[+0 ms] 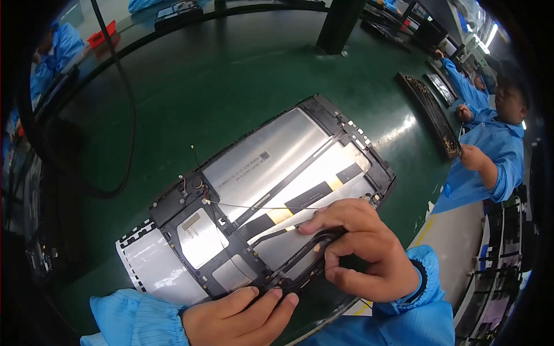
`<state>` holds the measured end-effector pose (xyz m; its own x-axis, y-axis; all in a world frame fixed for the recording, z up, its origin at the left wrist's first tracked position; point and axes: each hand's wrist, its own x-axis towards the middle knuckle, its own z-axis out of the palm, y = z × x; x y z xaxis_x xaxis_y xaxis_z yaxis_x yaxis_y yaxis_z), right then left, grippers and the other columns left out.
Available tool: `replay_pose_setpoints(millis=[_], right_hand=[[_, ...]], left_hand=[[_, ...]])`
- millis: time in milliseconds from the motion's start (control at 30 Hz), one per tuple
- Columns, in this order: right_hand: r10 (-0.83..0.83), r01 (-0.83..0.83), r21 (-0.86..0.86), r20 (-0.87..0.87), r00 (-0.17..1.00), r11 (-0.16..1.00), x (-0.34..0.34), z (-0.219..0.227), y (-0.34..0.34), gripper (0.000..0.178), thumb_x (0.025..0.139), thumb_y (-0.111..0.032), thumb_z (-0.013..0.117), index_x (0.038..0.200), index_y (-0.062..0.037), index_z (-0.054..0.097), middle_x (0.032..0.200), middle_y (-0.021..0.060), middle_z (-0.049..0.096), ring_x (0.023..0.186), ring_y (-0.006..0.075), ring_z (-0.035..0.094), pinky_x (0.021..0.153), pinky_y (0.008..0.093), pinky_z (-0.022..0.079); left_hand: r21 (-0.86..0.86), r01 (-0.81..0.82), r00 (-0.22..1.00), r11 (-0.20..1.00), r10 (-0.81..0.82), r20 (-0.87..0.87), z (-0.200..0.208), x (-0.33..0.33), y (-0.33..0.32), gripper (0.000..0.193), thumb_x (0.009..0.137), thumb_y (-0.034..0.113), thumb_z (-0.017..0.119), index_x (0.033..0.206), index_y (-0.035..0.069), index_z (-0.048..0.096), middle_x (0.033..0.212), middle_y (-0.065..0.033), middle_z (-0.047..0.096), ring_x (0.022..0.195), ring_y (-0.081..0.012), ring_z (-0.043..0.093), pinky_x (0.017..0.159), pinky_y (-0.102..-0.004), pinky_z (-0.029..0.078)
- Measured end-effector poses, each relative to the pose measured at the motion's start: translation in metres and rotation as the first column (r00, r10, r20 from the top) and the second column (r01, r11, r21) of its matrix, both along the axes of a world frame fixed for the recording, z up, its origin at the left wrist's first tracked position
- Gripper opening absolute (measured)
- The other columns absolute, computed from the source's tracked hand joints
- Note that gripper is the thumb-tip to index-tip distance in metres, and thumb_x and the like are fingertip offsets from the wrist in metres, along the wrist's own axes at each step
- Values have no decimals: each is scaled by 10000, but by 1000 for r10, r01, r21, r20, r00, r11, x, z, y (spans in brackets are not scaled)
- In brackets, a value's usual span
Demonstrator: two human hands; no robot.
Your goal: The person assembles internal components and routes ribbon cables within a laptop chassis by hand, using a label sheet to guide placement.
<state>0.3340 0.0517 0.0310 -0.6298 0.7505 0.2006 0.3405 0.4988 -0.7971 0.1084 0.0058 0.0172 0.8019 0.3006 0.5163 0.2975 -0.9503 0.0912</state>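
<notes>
An opened flat electronic device [277, 150], with silver metal plates in a black frame, lies slanted before me. Gold and black flat ribbon strips run across its middle. A thin wire [262, 206] stretches almost straight from a connector by the small square plate to the fingers of my right hand [369, 248]. That hand is bent over the device's right near edge, fingers curled and pinched at the wire; the exact grip is partly hidden. My left hand [242, 317] lies along the near edge, fingers stretched out against the frame, its thumb unseen.
White film with a black dashed border [156, 265] sticks out at the device's left end. A black cable [131, 115] hangs at the left of the green table [231, 75]. At the right, a co-worker in blue [490, 144] holds a long dark tray [430, 112]. A dark post [340, 26] stands behind.
</notes>
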Motion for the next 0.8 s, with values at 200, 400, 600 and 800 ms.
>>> replay_pose_setpoints(millis=[200, 400, 600, 800], right_hand=[[3, -3, 8, -22, 1000, 1000, 0, -1, 0, 31, 621, -53, 587, 647, -53, 572, 1074, 150, 546, 998, 280, 453, 880, 370, 294], [-22, 24, 44, -29, 999, 999, 3, 0, 0, 68, 616, -5, 599, 656, -14, 544, 1011, 134, 550, 950, 284, 493, 824, 359, 381], [-52, 55, 27, -98, 994, 998, 12, -2, 1, 121, 579, 31, 636, 684, -10, 591, 911, 108, 582, 885, 258, 546, 743, 332, 444], [26, -20, 70, -81, 996, 997, 9, -2, 1, 160, 579, 15, 648, 725, -21, 592, 960, 113, 563, 888, 267, 531, 752, 344, 426]], left_hand=[[-13, -14, 999, 1000, 14, 40, 6, 9, -4, 240, 680, 45, 537, 878, -78, 598, 1010, -189, 560, 887, -287, 554, 734, -342, 456], [-36, -52, 998, 998, 53, 23, 2, 22, 5, 216, 706, 29, 524, 866, -103, 586, 1021, -206, 548, 887, -304, 553, 734, -352, 473], [-21, -56, 998, 998, 56, 29, 2, 21, 5, 206, 704, 22, 520, 856, -98, 591, 1013, -202, 555, 881, -296, 561, 706, -336, 483], [-18, -54, 998, 998, 54, 20, 2, 21, 6, 205, 708, 23, 518, 859, -92, 595, 1010, -199, 558, 883, -293, 563, 701, -330, 485]])
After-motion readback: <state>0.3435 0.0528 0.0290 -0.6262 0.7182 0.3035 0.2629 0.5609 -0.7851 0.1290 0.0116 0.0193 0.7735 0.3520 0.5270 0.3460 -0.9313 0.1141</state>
